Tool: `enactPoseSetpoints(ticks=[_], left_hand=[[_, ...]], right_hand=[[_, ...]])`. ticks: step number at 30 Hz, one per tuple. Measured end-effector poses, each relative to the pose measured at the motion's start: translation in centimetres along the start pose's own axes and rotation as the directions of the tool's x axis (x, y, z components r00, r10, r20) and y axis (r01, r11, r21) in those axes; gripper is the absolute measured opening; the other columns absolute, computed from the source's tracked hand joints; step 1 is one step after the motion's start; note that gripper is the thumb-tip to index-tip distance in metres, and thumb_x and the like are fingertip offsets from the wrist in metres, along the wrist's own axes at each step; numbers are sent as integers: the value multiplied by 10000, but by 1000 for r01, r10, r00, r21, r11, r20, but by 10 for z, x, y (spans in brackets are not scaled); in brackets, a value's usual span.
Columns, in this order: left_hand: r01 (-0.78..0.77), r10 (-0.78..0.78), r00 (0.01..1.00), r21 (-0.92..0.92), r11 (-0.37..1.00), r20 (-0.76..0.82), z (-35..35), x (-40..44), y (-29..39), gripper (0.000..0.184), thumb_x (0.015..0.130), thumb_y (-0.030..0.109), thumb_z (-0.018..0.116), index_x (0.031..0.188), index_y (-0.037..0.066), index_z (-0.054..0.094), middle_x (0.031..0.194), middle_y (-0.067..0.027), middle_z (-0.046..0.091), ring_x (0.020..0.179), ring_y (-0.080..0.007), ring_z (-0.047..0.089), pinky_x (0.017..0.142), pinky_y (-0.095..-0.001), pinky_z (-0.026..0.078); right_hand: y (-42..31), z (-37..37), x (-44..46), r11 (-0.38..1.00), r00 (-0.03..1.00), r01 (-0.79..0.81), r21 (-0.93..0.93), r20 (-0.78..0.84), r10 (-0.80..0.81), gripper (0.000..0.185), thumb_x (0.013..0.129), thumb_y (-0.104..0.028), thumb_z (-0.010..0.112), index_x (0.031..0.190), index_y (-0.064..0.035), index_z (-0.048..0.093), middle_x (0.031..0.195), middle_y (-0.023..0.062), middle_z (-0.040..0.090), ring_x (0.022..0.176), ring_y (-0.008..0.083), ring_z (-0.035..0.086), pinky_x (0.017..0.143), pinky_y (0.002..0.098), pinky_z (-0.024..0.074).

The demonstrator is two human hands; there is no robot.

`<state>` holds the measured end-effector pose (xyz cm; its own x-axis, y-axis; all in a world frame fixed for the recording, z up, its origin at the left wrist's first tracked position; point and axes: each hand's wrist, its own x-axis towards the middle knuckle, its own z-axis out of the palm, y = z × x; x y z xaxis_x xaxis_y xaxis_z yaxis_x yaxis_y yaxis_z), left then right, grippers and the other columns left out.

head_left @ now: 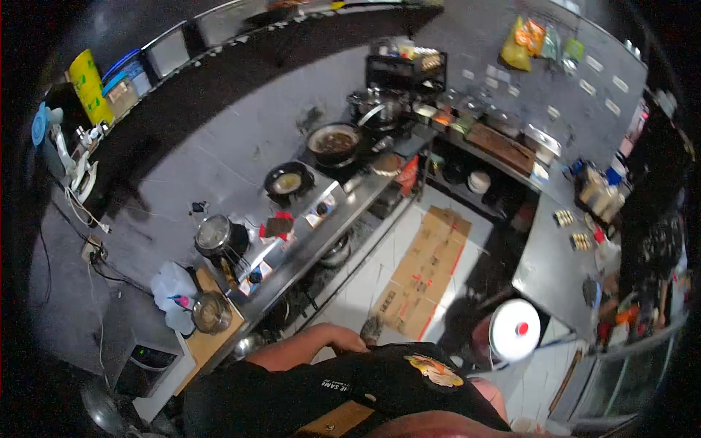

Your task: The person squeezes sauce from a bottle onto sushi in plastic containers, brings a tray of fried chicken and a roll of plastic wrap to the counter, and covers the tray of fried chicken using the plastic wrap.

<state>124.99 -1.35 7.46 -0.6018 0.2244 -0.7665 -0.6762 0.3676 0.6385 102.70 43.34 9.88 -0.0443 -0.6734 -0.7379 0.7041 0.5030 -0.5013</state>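
My left hand (353, 341) is at the front of my black shirt, at waist height, with its fingers mostly hidden; what it holds, if anything, does not show. Only a bit of my right arm appears past the shirt at the lower right, and my right hand is out of sight. On the stove counter (288, 255) in front and to the left stand a wok with dark contents (334, 144), a smaller pan with something yellowish (287, 182) and a lidded pot (215, 233). A glass bowl (212, 312) sits on a wooden board at the near end.
Flattened cardboard (423, 274) lies on the white tiled floor. To the right stands a bucket with a white lid and red knob (515, 330), beside a steel counter (558, 255). A large pot (380, 109) and a wooden cutting board (500, 148) are at the back.
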Motion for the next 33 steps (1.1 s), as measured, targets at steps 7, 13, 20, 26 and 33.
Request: enactPoseSetpoints(ticks=[7,13,20,26,33], left_hand=[[267,-192,964,711,651,-186,-174,17,-13,562,931,564,671,1140,47,738,1190,-179,728,1056,-375,675,908,-509,534],[103,136,885,473,875,-445,-252,19,46,598,924,573,688,1249,70,693,1219,-197,719,1121,-388,674,945,-482,528],[117,51,847,278,953,-529,-283,71,50,616,933,585,691,1300,91,668,1255,-196,698,1168,-381,657,968,-477,520],[20,1,708,21,1000,-706,-293,26,52,633,945,580,677,1345,89,646,1226,-163,718,1119,-309,679,932,-440,532],[-162,7,130,-15,987,-991,-251,-194,127,416,1003,354,721,1274,43,673,1067,-77,747,1004,-158,705,871,-348,565]], right_hand=[[-119,-19,141,904,985,164,-396,11,-173,327,1006,-313,644,1042,-7,755,948,119,767,779,210,679,752,377,545],[-196,-41,203,709,994,105,-698,68,-81,353,1032,-371,599,977,-61,759,906,94,759,703,202,647,711,376,529],[-415,-33,230,424,994,16,-905,-32,-105,467,944,-499,752,965,-34,783,776,44,688,638,131,556,624,280,455],[-638,-38,304,622,925,380,-685,278,-260,222,995,-213,712,1049,3,705,943,61,757,762,129,681,703,327,562],[-846,143,293,-93,590,685,-722,626,-509,249,1002,-231,712,1165,-49,671,1022,15,695,916,128,637,825,296,524]])
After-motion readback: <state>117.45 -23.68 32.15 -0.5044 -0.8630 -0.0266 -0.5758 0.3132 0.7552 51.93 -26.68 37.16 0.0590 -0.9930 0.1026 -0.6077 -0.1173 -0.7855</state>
